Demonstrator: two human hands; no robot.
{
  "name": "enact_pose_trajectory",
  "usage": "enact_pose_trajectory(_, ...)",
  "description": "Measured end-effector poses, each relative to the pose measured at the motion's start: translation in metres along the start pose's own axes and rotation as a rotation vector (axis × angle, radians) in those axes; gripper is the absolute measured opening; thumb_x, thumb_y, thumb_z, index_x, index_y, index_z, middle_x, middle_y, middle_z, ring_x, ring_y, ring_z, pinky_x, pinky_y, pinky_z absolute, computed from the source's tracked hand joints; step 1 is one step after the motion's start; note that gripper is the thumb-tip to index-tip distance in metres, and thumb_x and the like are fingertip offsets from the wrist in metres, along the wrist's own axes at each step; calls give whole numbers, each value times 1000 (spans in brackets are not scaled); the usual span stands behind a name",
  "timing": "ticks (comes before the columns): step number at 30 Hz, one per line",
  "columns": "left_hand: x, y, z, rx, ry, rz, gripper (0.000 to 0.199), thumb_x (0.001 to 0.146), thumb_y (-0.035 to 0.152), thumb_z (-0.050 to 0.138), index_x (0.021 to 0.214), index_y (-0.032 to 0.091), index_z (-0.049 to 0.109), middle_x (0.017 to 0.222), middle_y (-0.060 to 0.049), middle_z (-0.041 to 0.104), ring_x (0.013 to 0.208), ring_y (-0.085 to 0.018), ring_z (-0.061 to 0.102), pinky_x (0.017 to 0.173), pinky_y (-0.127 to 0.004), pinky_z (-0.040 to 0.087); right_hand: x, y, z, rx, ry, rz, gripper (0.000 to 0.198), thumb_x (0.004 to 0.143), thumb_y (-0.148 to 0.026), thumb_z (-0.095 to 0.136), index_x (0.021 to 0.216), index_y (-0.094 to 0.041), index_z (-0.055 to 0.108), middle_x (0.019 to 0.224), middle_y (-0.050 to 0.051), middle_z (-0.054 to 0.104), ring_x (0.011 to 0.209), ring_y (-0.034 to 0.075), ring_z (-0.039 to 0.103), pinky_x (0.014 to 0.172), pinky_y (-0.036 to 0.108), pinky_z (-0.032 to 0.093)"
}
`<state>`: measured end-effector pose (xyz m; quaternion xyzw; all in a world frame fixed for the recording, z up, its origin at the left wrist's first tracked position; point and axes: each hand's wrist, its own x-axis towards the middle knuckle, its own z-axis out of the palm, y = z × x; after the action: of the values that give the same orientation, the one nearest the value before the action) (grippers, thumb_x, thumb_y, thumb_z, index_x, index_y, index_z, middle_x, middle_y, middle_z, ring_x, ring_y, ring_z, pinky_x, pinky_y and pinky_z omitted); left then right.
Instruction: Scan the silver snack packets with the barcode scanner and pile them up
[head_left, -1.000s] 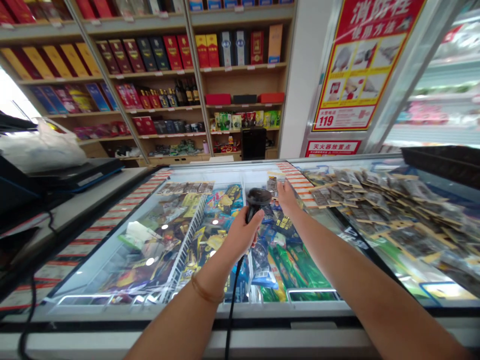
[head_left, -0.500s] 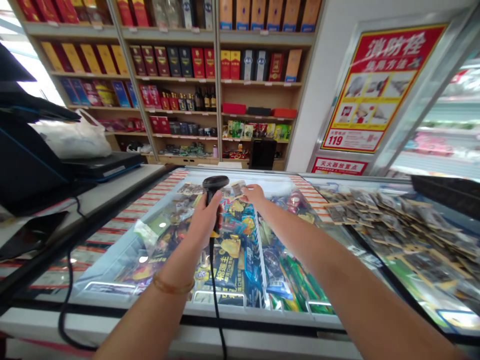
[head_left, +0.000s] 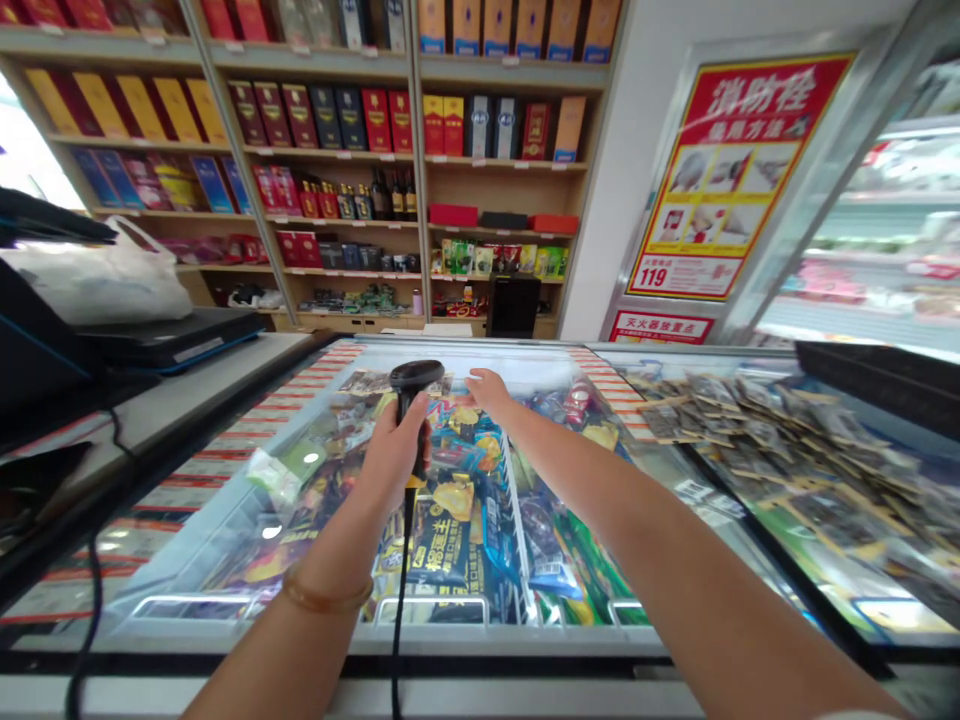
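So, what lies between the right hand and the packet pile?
The head view shows glass over packaged goods, then a red-striped band beside the pile.

Scanner handle mostly hidden by left hand; sachets beyond partly masked. Right hand: touching or hovering, unclear. Black tray, 3 o'clock, cut by edge. Top-shelf boxes, 12 o'clock, cropped; shelf tags illegibly small. Poster, 2 o'clock: fine print blurred.

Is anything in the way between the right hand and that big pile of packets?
Nothing visible stands up there. Only a flat-looking striped orange band runs between the right hand and the heap of small, dark, clear-wrapped packets. The black handheld scanner is on the other side, in the left hand.
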<state>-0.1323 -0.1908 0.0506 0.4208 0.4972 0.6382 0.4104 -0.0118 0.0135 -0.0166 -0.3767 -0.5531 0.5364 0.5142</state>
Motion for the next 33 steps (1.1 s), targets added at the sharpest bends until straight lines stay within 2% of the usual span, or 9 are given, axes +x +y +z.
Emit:
enact_pose_trajectory(5, -10, -7, 52, -25, -134, -44, 55, 71, 69, 75, 86, 22, 50, 61, 7, 55, 38, -8, 46, 35, -21, 36, -40, -28, -88, -115, 177, 75, 34, 84, -26, 73, 117, -22, 65, 122, 11, 72, 57, 14, 71, 52, 29, 60)
enact_pose_trajectory(8, -21, -13, 88, -45, -211, -81, 57, 71, 71, 75, 87, 23, 50, 60, 7, 55, 38, -9, 46, 35, -21, 36, -70, -52, -152, -249, 272, 29, 24, 86, -24, 68, 110, -21, 67, 126, 11, 72, 58, 14, 71, 52, 28, 58)
enact_pose_trajectory(12, -38, -23, 124, -48, -293, -115, 56, 72, 72, 73, 85, 23, 50, 60, 7, 54, 39, -8, 46, 37, -21, 37, -107, -88, -250, -505, 454, -74, 19, 87, -22, 62, 103, -20, 70, 116, 9, 75, 61, 15, 71, 58, 29, 57)
enact_pose_trajectory(16, -50, -35, 134, -33, -349, -93, 54, 74, 69, 74, 88, 23, 50, 60, 8, 54, 39, -7, 45, 38, -21, 39, -143, -123, -355, -905, 739, -128, 26, 91, -25, 54, 108, -18, 73, 109, 10, 77, 83, 22, 75, 85, 39, 58)
enact_pose_trajectory(18, -53, -39, 131, -20, -370, -85, 51, 76, 66, 74, 90, 22, 52, 61, 8, 55, 40, -7, 45, 39, -20, 38, -160, -135, -401, -1142, 902, -18, 30, 91, -26, 55, 114, -16, 72, 116, 15, 76, 109, 28, 72, 100, 43, 52)
enact_pose_trajectory(20, -55, -42, 126, -4, -359, -75, 49, 77, 65, 73, 90, 22, 52, 59, 8, 54, 39, -7, 44, 38, -19, 37, -175, -142, -437, -1201, 994, 100, 39, 89, -32, 64, 120, -9, 70, 127, 27, 69, 124, 39, 64, 107, 55, 46)
enact_pose_trajectory(24, -54, -43, 121, 6, -323, -59, 48, 79, 65, 71, 87, 22, 53, 57, 8, 53, 39, -7, 44, 38, -19, 37, -189, -141, -480, -1279, 1109, 477, 59, 71, -52, 84, 108, -8, 72, 133, 39, 59, 136, 52, 50, 102, 66, 41)
enact_pose_trajectory(29, -54, -44, 123, 13, -313, -43, 47, 77, 63, 74, 86, 22, 52, 59, 8, 53, 40, -7, 44, 39, -19, 37, -185, -134, -494, -1181, 1116, 505, 51, 69, -55, 87, 90, -10, 74, 128, 44, 58, 138, 55, 42, 99, 70, 34)
enact_pose_trajectory(33, -54, -45, 122, 15, -302, -39, 48, 78, 64, 73, 87, 22, 51, 60, 8, 54, 39, -6, 43, 38, -19, 37, -181, -139, -486, -1190, 1194, 459, 73, 61, -46, 94, 117, -8, 68, 130, 42, 59, 135, 54, 50, 99, 67, 42)
